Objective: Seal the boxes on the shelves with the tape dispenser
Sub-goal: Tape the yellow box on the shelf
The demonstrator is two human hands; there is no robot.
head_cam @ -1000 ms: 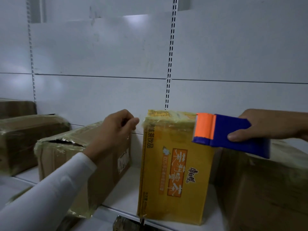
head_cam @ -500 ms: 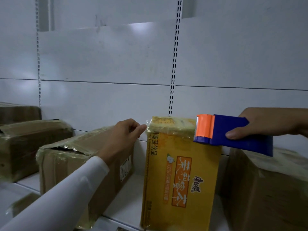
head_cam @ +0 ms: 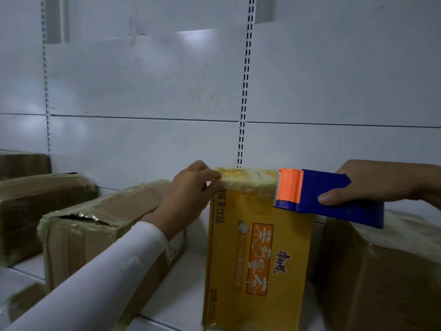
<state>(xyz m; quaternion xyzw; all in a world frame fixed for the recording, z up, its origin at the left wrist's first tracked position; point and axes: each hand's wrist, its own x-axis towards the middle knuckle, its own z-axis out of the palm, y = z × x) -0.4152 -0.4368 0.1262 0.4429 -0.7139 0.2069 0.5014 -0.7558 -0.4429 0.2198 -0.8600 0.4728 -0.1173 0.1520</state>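
Observation:
A tall yellow box [head_cam: 255, 254] with red print stands upright on the white shelf [head_cam: 181, 292], its top wrapped in clear tape. My left hand [head_cam: 188, 199], in a white sleeve, rests on the box's top left corner, fingertips curled over the edge. My right hand [head_cam: 379, 185] grips a blue tape dispenser [head_cam: 334, 197] with an orange front and a toothed blade. The dispenser's front is level with the box's top right corner. I cannot tell whether the two touch.
A brown taped carton [head_cam: 100, 235] with a torn top lies left of the yellow box. Two more brown cartons [head_cam: 35, 206] sit at the far left. Another brown carton [head_cam: 381, 271] stands at the right under the dispenser. White slotted back panels [head_cam: 243, 115] rise behind.
My left hand has moved right from above the brown carton onto the yellow box's top left corner. The dispenser has stayed beside the box's top right corner.

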